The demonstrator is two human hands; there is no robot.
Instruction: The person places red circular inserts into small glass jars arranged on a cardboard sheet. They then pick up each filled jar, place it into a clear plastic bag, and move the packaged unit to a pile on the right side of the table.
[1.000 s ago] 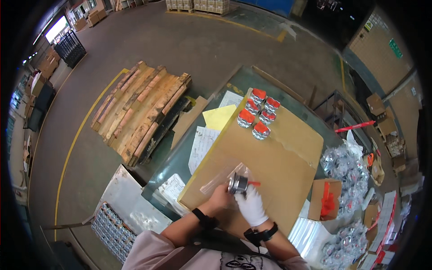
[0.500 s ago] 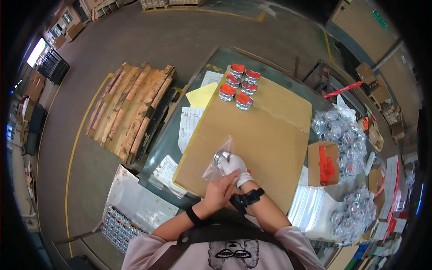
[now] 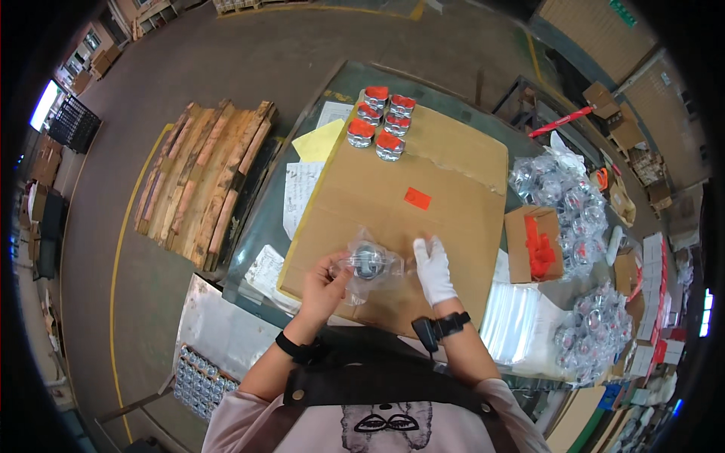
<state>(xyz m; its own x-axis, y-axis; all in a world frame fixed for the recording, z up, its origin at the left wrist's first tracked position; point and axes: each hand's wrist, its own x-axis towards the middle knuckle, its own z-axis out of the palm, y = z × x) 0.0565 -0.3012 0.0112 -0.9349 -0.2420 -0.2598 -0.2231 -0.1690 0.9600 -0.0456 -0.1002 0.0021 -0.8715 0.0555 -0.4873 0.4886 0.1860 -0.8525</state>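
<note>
A round silver metal part sits inside a clear plastic bag on the cardboard sheet in front of me. My bare left hand pinches the bag's left side between thumb and fingers. Just right of the bag, my right hand, in a white glove, hovers with its fingers stretched out and holds nothing. Farther off lies a small red card. Several wrapped silver parts with red cards on top stand in two rows at the far left of the sheet.
On the right stand an open carton of red cards and two heaps of bagged parts. Papers lie left of the sheet. A wooden pallet and a tray of metal parts are at the left.
My hands have moved apart; the right has let go of the bagged part, which now rests on the cardboard. My left hand has taken the bag's edge. The red card now shows uncovered farther away.
</note>
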